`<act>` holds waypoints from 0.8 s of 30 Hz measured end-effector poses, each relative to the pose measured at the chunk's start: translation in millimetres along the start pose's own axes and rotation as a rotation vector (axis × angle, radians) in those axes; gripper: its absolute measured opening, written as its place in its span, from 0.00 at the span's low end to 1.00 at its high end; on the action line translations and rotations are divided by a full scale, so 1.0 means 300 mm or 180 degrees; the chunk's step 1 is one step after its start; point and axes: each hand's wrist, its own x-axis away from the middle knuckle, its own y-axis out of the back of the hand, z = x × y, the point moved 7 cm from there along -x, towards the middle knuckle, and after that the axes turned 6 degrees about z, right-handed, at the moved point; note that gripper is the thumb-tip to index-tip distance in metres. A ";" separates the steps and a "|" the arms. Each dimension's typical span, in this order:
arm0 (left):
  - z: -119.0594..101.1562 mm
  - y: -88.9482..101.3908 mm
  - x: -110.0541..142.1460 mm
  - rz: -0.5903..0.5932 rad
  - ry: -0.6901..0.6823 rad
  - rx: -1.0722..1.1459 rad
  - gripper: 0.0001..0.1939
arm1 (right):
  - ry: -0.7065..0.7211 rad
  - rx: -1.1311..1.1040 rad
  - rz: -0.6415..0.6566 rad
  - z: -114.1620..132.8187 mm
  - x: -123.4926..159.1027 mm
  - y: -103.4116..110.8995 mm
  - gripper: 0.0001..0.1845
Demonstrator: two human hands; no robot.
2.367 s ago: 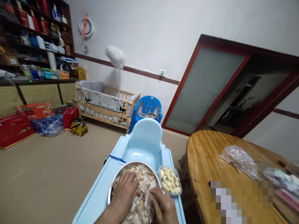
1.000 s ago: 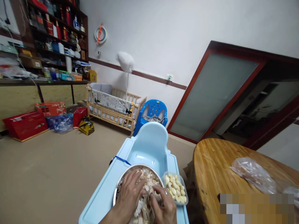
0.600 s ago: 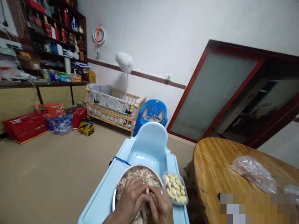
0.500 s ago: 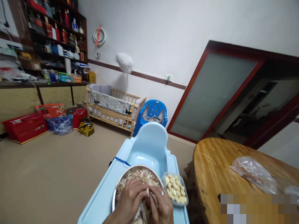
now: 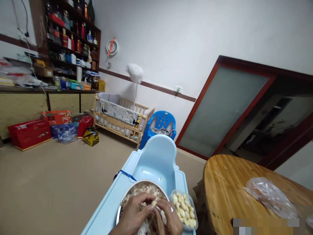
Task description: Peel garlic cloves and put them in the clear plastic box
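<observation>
Left grip (image 5: 135,211) and right grip (image 5: 171,217) pinch 1 clove (image 5: 154,203) over bowl (image 5: 130,187).

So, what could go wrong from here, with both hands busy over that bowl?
The pale piece between the left hand and right hand could slip into the bowl and get lost among the loose scraps. The plastic container of pale cloves sits at the edge of the blue tray, close to the right hand, so a knock might spill it.
</observation>
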 end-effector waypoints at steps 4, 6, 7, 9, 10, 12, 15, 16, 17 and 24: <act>0.039 0.010 0.012 -0.0145 0.0206 -0.0044 0.14 | 0.0011 -0.0090 -0.0185 0.002 -0.005 0.010 0.04; 0.042 0.012 0.013 -0.0148 0.0209 -0.0116 0.14 | 0.0071 -0.0108 -0.0273 0.008 -0.010 0.015 0.04; 0.039 0.010 0.012 -0.0112 0.0179 -0.0129 0.14 | 0.0107 -0.0110 -0.0312 0.011 -0.012 0.017 0.04; 0.026 0.007 0.008 -0.0028 0.0127 -0.0115 0.14 | 0.0161 -0.0114 -0.0363 0.016 -0.017 0.020 0.04; 0.020 0.007 0.005 -0.0004 0.0126 -0.0097 0.14 | 0.0172 -0.0106 -0.0379 0.017 -0.018 0.022 0.04; 0.008 0.009 0.001 -0.0008 0.0167 -0.0074 0.13 | 0.0179 -0.0072 -0.0386 0.016 -0.019 0.023 0.04; -0.005 0.014 -0.005 -0.0072 0.0192 -0.0071 0.12 | 0.0250 -0.0046 -0.0325 0.013 -0.016 0.020 0.05; -0.008 0.015 -0.008 -0.0079 0.0180 -0.0070 0.12 | 0.0293 -0.0036 -0.0303 0.012 -0.014 0.019 0.06; -0.009 0.014 -0.011 -0.0072 0.0160 -0.0075 0.12 | 0.0334 -0.0016 -0.0287 0.011 -0.012 0.019 0.07; 0.006 -0.002 -0.031 0.0016 0.0088 -0.0157 0.11 | 0.0453 0.0004 -0.0269 -0.005 -0.003 0.029 0.09</act>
